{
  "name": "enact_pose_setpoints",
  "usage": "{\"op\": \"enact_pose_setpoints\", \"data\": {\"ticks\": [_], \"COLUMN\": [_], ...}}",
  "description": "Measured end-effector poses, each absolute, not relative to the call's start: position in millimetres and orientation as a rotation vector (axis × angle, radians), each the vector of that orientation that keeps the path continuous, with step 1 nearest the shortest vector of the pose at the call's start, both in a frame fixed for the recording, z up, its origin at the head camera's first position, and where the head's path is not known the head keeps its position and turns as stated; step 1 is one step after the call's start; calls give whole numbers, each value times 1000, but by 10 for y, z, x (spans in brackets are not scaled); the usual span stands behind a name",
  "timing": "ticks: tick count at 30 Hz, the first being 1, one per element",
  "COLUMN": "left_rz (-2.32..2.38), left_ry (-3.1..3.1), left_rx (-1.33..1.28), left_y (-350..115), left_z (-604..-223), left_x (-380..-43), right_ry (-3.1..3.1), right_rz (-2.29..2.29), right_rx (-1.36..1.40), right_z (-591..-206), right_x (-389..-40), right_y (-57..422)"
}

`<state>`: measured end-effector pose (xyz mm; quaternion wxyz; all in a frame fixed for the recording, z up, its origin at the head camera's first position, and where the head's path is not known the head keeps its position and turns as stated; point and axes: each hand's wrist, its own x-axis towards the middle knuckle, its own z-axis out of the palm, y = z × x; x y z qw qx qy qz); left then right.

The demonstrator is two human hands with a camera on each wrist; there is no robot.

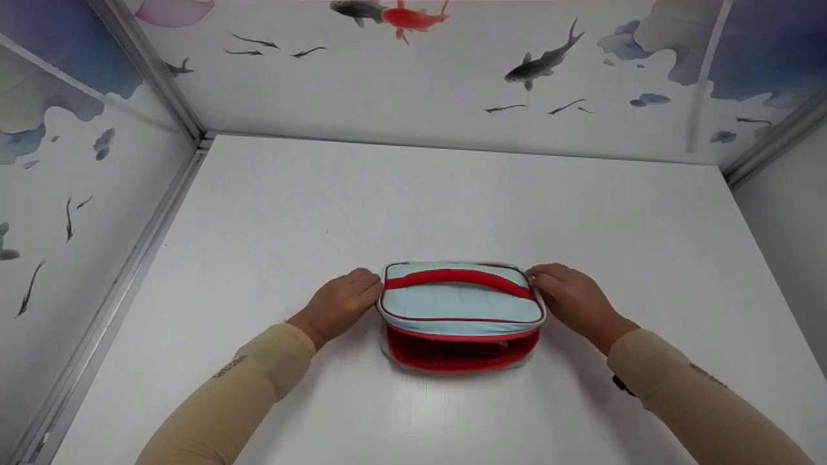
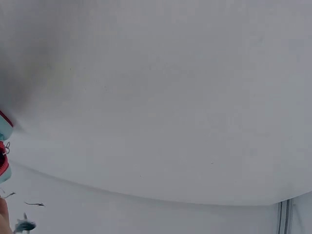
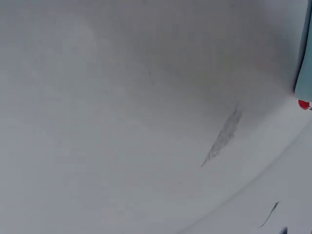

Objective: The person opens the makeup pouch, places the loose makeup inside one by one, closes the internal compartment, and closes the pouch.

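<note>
A light-blue zippered bag (image 1: 462,307) with red piping stands on the white table in the head view. Across its lid runs a red carry handle (image 1: 452,276). The front gapes, showing a dark red inside (image 1: 462,352); its contents are too dark to tell. My left hand (image 1: 345,298) grips the bag's left side near the lid's edge. At the upper right corner, my right hand (image 1: 572,294) holds the other side with curled fingers. In the left wrist view, only the bag's edge (image 2: 5,127) and a sliver of hand show. The right wrist view catches one bag corner (image 3: 304,80).
The white tabletop (image 1: 420,200) spreads around the bag. Behind it rises a panel (image 1: 400,84) printed with fish, and a similar panel (image 1: 58,187) stands at the left. A metal rail (image 1: 139,258) follows the left table edge. A grey smudge (image 3: 224,139) marks the surface.
</note>
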<state>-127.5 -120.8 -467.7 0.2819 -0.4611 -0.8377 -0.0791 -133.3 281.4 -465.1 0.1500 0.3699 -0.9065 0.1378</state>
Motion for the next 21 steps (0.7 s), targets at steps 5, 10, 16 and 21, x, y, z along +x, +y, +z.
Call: {"op": "enact_pose_setpoints", "data": {"ticks": [5,10,16,21], "left_rz": [21,175,239,234], "left_ry": [-2179,-2090,-2119,-2156], "left_rx": [-1311,-1394,-1450,-1432], "left_y": [-1269,-1323,-1329,-1305], "left_z": [-4682,-4724,-4769,-4798], "left_x": [-1234,-1192,-1120,-1072], "right_ry": [-2437,-2320,-2310,-2355], "right_rz": [341,316,279,246], "right_rx": [1167,1246,1284,1298], "right_z": [-4682,-4713,-4767,-4818], "right_x": [-1301,-1269,-1224,-1200], "right_y": [2828,2836,2857,2886]}}
